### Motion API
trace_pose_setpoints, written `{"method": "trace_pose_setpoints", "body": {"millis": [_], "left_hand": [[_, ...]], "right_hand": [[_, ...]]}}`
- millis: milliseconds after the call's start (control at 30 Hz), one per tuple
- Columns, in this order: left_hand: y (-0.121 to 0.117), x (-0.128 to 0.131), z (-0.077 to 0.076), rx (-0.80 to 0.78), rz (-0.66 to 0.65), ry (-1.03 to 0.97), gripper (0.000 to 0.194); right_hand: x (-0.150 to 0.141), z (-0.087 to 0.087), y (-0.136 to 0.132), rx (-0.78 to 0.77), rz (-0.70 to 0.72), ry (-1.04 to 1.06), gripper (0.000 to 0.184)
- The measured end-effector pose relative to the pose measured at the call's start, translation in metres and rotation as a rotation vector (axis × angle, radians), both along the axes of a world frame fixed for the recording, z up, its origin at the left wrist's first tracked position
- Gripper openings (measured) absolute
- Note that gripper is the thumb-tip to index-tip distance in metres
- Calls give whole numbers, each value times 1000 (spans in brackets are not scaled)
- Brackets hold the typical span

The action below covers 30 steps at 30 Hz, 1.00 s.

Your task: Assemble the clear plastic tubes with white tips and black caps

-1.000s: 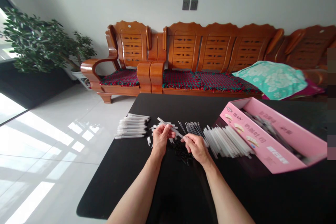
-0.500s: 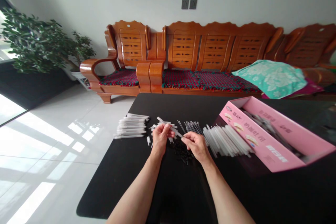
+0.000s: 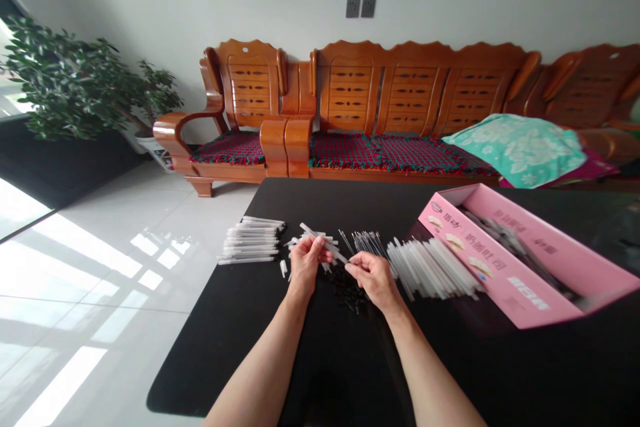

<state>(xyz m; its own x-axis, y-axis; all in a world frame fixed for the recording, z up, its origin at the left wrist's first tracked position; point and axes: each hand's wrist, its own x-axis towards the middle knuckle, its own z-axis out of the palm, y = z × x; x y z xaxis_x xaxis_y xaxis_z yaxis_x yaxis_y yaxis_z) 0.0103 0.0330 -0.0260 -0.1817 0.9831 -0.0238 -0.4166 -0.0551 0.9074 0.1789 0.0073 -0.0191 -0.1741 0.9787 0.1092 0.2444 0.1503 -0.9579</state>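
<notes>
Black and smooth, the table (image 3: 220, 353) filled the near part of the view, and both forearms reached over it. The right hand (image 3: 374, 275) was narrow, its thumb and fingers pinched at the lower end of a white tube (image 3: 339, 256); whether a small part was also between these fingertips, I could not tell. The left hand (image 3: 306, 263) was closed around the same tube, which lay slanting across its fingers, the upper end pointing away to the left. Just below the tube, between the two hands, lay many small black pieces (image 3: 350, 290). Short white pieces (image 3: 284, 269) were scattered beside and behind the left hand. Farther left was a row of white pens (image 3: 253, 240), well apart from the fingers. Near the right hand, on its right side, lay a heap of white tubes (image 3: 435, 270), with thin refills (image 3: 369, 242) behind the hand. A pink box (image 3: 493, 273) stood farther right. Behind the table was a wooden sofa (image 3: 350, 90).
</notes>
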Motion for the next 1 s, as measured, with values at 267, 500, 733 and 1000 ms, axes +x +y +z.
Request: {"method": "trace_pose_setpoints", "body": {"millis": [267, 500, 733, 1000], "left_hand": [[1, -1, -2, 8, 4, -2, 45], [-1, 0, 0, 16, -12, -5, 44], [-1, 0, 1, 13, 7, -10, 45], [-1, 0, 0, 22, -1, -10, 43]], "right_hand": [[3, 6, -2, 82, 43, -56, 38], [1, 1, 0, -18, -17, 27, 27], [3, 2, 0, 71, 15, -56, 36], [1, -1, 1, -24, -43, 50, 28]]}}
